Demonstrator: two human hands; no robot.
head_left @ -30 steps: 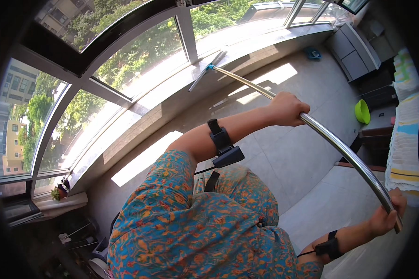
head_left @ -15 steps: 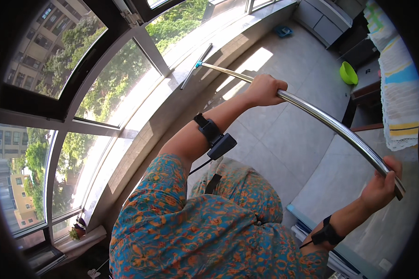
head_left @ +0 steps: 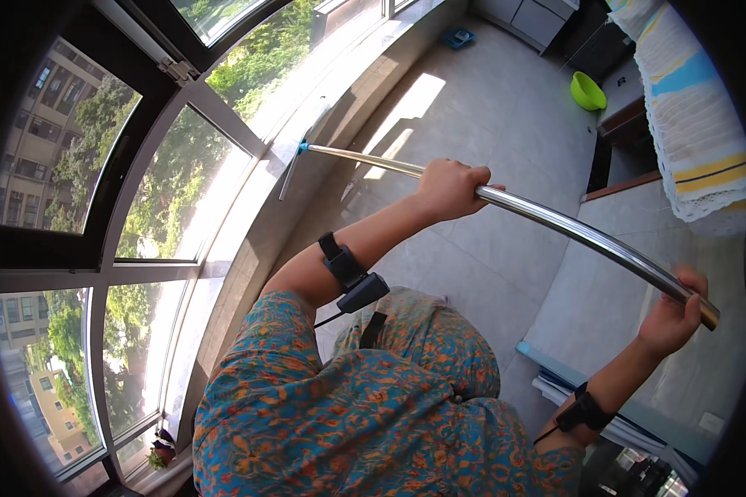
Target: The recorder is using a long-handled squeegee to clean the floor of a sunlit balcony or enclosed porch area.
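A floor squeegee with a long shiny metal pole (head_left: 584,234) stretches across in front of me. My left hand (head_left: 453,189) is wrapped round the pole partway along it. Near the pole's end at the right, my right hand (head_left: 671,319) closes round it, the fingers slightly blurred. At the far left end, a blue joint (head_left: 303,147) carries the thin blade (head_left: 289,176), which lies over the edge of the window ledge (head_left: 265,178). Whether the blade presses on the ledge, I cannot tell. Its upper part is washed out by glare.
Framed windows (head_left: 166,186) line the left side, one sash tilted inward. A potted plant (head_left: 159,454) sits low at the left. On the tiled floor (head_left: 497,108) are a blue tray-like item (head_left: 457,37) and a green basin (head_left: 588,91). A striped cloth (head_left: 695,116) hangs at the right.
My view has turned, so windows and floor sit differently in the picture. The squeegee blade and my left hand appear farther left and lower; the right hand slightly higher. Both hands keep their grip.
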